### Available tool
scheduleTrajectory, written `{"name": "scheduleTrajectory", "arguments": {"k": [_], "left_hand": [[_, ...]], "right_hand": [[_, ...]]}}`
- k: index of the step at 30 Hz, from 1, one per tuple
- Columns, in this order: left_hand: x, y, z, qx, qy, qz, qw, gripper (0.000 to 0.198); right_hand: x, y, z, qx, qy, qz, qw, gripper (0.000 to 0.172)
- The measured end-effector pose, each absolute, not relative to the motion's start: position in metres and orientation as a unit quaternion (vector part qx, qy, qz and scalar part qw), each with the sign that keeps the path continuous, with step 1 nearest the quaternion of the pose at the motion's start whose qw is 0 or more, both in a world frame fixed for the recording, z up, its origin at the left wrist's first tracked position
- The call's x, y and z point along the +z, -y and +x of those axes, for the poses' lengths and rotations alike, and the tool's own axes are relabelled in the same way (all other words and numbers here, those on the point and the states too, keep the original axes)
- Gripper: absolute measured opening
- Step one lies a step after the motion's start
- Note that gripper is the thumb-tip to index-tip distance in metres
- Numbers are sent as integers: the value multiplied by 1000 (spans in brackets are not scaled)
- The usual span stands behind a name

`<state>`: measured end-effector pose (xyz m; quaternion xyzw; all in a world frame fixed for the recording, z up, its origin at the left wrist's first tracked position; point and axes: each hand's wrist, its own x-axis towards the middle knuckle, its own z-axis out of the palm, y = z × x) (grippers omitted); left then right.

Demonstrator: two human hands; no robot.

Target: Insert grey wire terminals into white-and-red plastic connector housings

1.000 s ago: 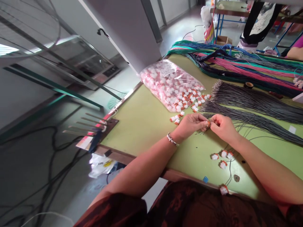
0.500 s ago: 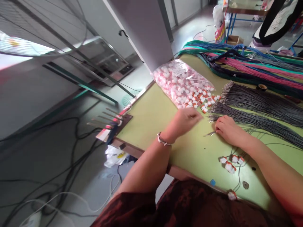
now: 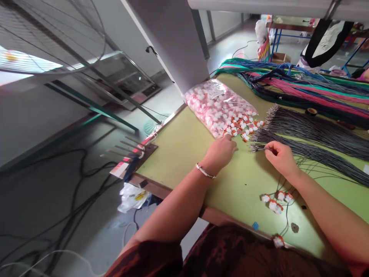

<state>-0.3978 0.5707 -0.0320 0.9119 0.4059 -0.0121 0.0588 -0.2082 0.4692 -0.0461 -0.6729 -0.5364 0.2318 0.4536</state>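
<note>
My left hand (image 3: 221, 153) is at the near edge of a heap of loose white-and-orange connectors (image 3: 240, 124). Its fingers are curled together, and whatever they hold is hidden. The heap spills from the mouth of a clear pinkish plastic bag (image 3: 213, 100) full of the same connectors. Thumb and forefinger of my right hand (image 3: 279, 157) pinch a dark wire (image 3: 261, 149) near its metal tip, beside a bundle of dark grey wires (image 3: 305, 144). Below the right hand, several connectors (image 3: 275, 206) with wires in them lie on the green tabletop (image 3: 230, 184).
Behind the grey wires stretch long bundles of green, blue and pink wires (image 3: 305, 86). A tape roll (image 3: 311, 111) sits between them. Metal prongs on a block (image 3: 147, 152) stick out at the left table edge. A blue piece (image 3: 255, 226) lies near the front edge.
My left hand has moved up to the loose connectors, its fingers turning toward them. My right hand has shifted slightly and holds the wire tip closer to the bundle. The view has tilted up a little.
</note>
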Motion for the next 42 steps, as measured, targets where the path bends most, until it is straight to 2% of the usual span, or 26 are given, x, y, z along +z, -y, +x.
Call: {"name": "scheduleTrajectory", "arguments": {"k": [4,8,11,14,16,21,23,27,31,36,42], "left_hand": [[-38,-576,-405,1,-358,929,94,26],[-40,-576,-403,133,-352,911,167,18],[-38,-563,-390,232,-373,836,329,17],[-37,-545,-373,227,-372,709,555,19],[-37,-537,-364,223,-364,644,635,21],[-41,-536,-358,237,-361,596,677,23],[-42,-537,-358,240,-369,582,684,19],[-41,-536,-359,237,-378,572,688,16],[-40,-535,-359,239,-377,599,665,19],[-43,-536,-356,225,-375,579,688,20],[-45,-538,-358,241,-334,454,790,23]], "right_hand": [[-45,-469,-208,250,511,-673,472,9],[-41,-468,-209,250,501,-671,486,8],[-38,-467,-210,236,499,-669,498,8],[-39,-465,-211,203,522,-665,494,7],[-42,-464,-212,164,554,-665,474,6],[-49,-462,-214,85,615,-663,419,5],[-48,-462,-214,104,612,-657,428,5],[-43,-464,-215,218,556,-653,467,7],[-40,-467,-212,292,518,-661,458,12],[-38,-467,-211,274,514,-670,461,9],[-31,-465,-208,259,479,-681,490,12]]}}
